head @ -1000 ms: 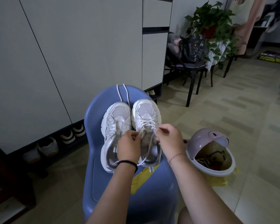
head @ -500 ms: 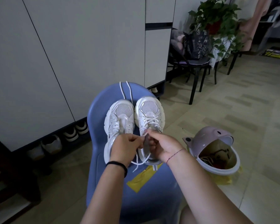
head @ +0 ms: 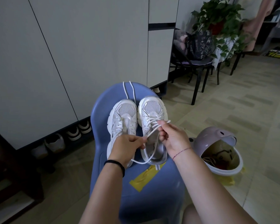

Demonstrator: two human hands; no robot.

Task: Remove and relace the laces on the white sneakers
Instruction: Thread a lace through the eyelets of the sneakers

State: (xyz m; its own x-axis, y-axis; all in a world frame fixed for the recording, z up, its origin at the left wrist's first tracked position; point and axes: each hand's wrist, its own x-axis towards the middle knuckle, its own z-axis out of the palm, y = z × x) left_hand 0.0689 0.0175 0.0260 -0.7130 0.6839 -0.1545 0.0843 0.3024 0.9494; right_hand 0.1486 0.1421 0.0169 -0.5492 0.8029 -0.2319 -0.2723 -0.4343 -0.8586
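Two white sneakers stand side by side, toes away from me, on a blue plastic stool [head: 103, 101]. The left sneaker [head: 122, 117] has no lace in its eyelets. A loose white lace [head: 128, 89] lies on the stool beyond its toe. The right sneaker [head: 152, 109] is partly laced near the toe. My left hand [head: 128, 146] pinches one strand of the right sneaker's lace [head: 152, 129] over the shoe's opening. My right hand [head: 173, 136] pinches a loop of the same lace above the tongue. The slack hangs in a curve below the heel.
A strip of yellow tape [head: 144, 177] sticks to the stool's near part. A pink lidded bin [head: 217, 143] stands on the floor at right. White cabinets [head: 71, 46] with shoes beneath them fill the left. A black chair [head: 199, 62] and a potted plant [head: 220, 18] stand behind.
My right hand has turned palm-up and pulled a loop of lace up out of the right sneaker. My left hand has slid slightly left along the strand. The slack now hangs lower.
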